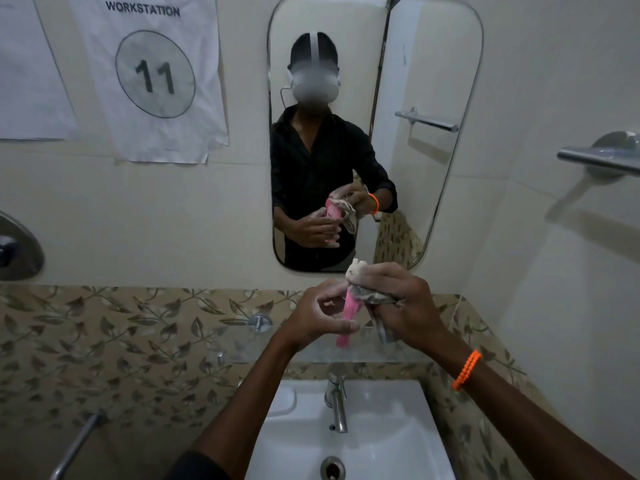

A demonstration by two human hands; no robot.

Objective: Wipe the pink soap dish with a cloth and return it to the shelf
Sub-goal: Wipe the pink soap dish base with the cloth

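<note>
Above the glass shelf (311, 355), left hand (317, 318) grips the half-hidden pink soap dish (349, 315); right hand (398, 303) clutches cloth (367, 296).

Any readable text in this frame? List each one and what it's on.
"WORKSTATION" – printed along the top of the white paper sheet taped to the wall left of the mirror.
"11" – inside the circle on that sheet.
Second paper sheet at the far left: no text can be made out.
Nothing readable on the pink soap dish, cloth or tap.
</note>
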